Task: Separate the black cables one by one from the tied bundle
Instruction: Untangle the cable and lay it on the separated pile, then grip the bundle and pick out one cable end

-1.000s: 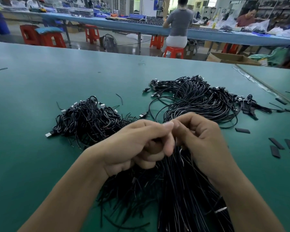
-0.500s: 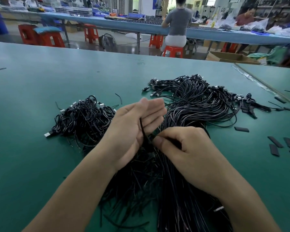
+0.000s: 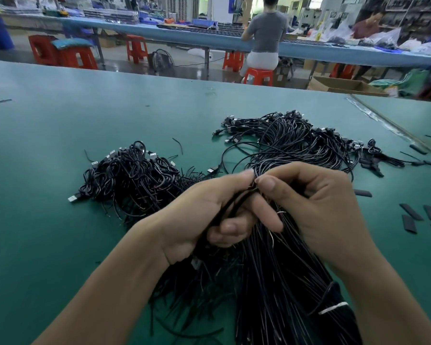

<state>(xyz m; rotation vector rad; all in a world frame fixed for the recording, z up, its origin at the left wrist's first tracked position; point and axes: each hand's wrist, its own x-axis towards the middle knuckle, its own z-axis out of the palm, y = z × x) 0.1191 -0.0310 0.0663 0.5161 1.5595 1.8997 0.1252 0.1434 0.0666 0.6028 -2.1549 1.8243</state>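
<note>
Black cables (image 3: 234, 204) — gripped by curled fingers (image 3: 230, 229) of left hand (image 3: 197, 215) and right hand (image 3: 321, 207).

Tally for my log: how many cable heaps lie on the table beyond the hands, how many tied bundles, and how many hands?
Cable heaps: 2 (left heap, far heap)
Tied bundle: 1
Hands: 2 (left hand, right hand)
Total: 5

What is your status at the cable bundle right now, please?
Left hand grips a few cables; right hand pinches one at the bundle top. White tie still on bundle. Left pile and right pile beyond, nothing blocking.
</note>
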